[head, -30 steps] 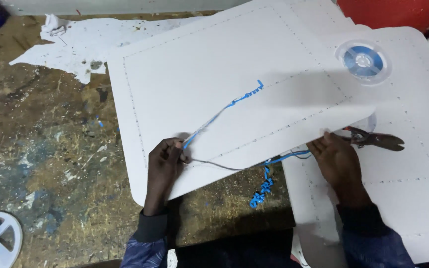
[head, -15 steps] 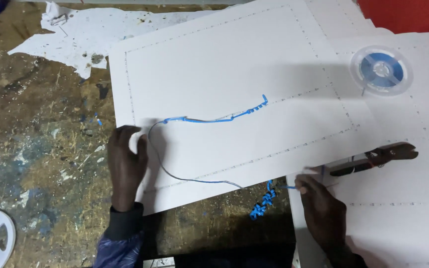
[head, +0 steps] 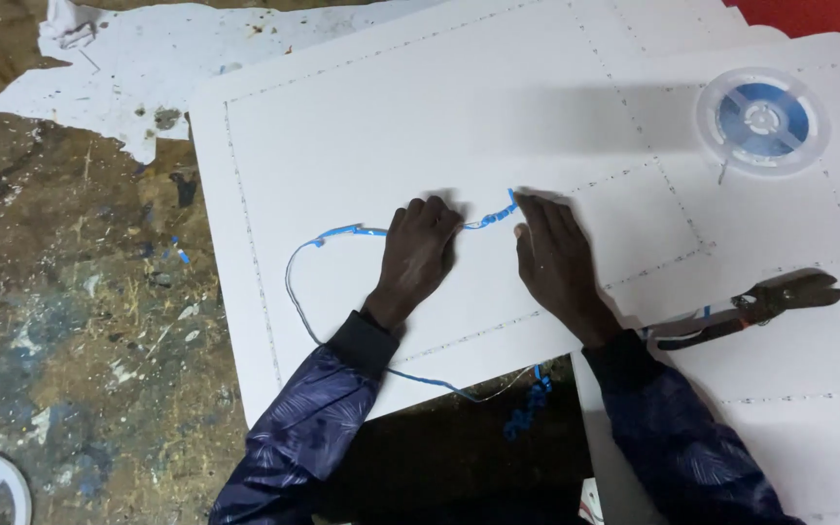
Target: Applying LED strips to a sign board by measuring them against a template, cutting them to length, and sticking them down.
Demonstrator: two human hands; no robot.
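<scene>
Left hand [head: 418, 255] and right hand [head: 556, 262] now side by side, palms down, near the middle of the white board [head: 362, 126], fingers nearly flat and only lightly curled, closed on nothing. Between the fingertips, a short kinked stretch of blue strip [head: 490, 219], pressed to the board at both ends; whether pinched or merely pinned under the fingers, not discernible. From the left hand outward, strip running left, looping down and passing under the left sleeve [head: 318, 428] to the near edge, ending in a loose blue curl [head: 527, 413] hanging between the forearms. Half a second ago: hands well apart, left at the loop's far side, right at the near edge beside the cutters. Since then: both brought inward to one point, strip drawn tighter into an arc. Judged meaning: cutting set aside, effort shifted to laying and holding the strip flat along the board. Cutters [head: 755, 303] lying just right of the right wrist, untouched. Spool [head: 762, 119] beyond the right hand, well apart. Stained worktop [head: 70, 321] left of the left arm.
</scene>
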